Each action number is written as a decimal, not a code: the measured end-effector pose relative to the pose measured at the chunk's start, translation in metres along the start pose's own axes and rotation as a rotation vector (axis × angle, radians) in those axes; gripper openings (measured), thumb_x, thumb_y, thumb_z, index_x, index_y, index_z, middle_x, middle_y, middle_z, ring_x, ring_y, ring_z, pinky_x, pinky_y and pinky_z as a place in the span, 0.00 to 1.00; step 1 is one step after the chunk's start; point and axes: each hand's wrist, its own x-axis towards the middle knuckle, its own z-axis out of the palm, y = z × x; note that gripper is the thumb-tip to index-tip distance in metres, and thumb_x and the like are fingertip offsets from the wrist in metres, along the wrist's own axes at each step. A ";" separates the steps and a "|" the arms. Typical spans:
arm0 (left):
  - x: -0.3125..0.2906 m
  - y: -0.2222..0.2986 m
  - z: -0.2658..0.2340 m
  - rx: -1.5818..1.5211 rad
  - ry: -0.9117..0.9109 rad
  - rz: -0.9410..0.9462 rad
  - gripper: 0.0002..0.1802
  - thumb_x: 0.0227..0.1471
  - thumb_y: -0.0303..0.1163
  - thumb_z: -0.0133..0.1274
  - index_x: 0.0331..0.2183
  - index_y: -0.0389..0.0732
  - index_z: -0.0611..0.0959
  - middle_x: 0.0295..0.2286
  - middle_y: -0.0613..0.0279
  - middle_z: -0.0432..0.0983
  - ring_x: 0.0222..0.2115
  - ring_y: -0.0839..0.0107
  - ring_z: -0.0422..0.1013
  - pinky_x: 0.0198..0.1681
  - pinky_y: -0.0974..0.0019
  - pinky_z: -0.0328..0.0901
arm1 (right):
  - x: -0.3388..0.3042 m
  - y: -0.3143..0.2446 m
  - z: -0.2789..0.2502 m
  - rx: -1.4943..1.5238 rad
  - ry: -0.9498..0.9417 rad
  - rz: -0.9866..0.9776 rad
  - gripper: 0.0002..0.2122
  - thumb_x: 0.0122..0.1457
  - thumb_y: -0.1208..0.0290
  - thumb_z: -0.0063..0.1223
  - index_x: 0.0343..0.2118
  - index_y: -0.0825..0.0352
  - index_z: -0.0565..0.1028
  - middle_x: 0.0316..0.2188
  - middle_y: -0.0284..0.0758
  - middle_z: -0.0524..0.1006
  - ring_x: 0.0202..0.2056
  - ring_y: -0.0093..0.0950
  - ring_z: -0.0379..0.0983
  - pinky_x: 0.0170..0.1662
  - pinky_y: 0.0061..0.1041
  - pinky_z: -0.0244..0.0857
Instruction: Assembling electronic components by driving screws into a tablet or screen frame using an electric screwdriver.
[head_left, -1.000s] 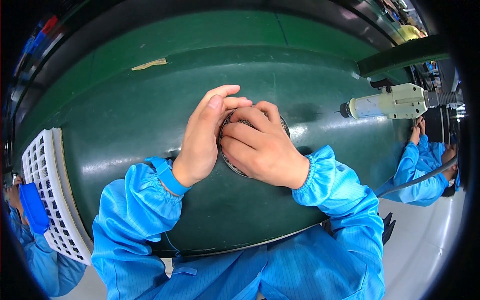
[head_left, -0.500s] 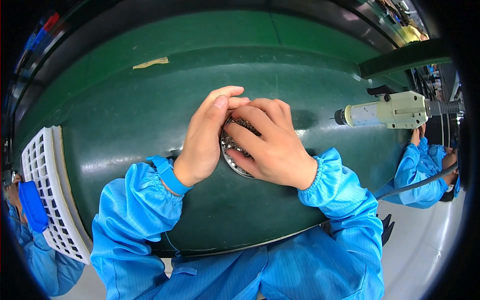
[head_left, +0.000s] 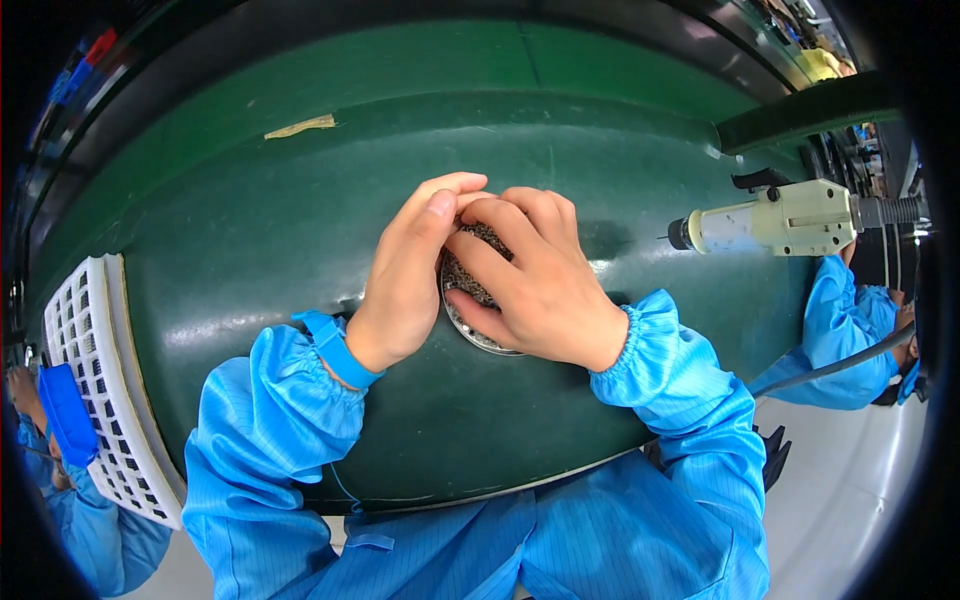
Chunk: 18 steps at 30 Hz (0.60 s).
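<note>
Our right hand (head_left: 545, 285) arches over a round dish (head_left: 478, 338) on a green bench (head_left: 420, 440), its fingers bent and spread, its thumb (head_left: 482, 316) low across the near part of the dish. The fingertips are partly hidden, and we cannot tell whether they pinch anything. The dish sits between our two hands, filled with small metal parts (head_left: 482, 262) that show through the gaps between the fingers.

Our left hand (head_left: 400, 275) curves along the dish's left side, palm turned inward, fingers lying close together and pointing toward the right hand. We cannot tell whether its palm holds anything. A blue band (head_left: 340, 350) circles the left wrist, and blue sleeves (head_left: 280, 400) gather at both our cuffs.

Farther out on our right, a pale power driver (head_left: 770, 222) points its tip toward our hands, well apart from the dish. A dark cable (head_left: 840, 360) curves below it. Beyond, a co-worker (head_left: 845, 330) in blue bends at the edge of the bench.

To our left stands a white grid tray (head_left: 95, 390), with a blue bin (head_left: 67, 415) at its outer side and a second blue-clad person (head_left: 105, 535) past it. Toward the bench's far side lies a narrow tan strip (head_left: 300, 127).
</note>
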 end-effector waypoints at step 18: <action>0.002 -0.002 0.001 0.023 -0.024 -0.043 0.28 0.64 0.46 0.32 0.51 0.31 0.67 0.48 0.46 0.69 0.51 0.63 0.65 0.59 0.61 0.55 | -0.011 0.007 -0.024 0.040 -0.100 0.102 0.29 0.39 0.61 0.68 0.47 0.63 0.72 0.49 0.39 0.65 0.50 0.44 0.59 0.53 0.42 0.53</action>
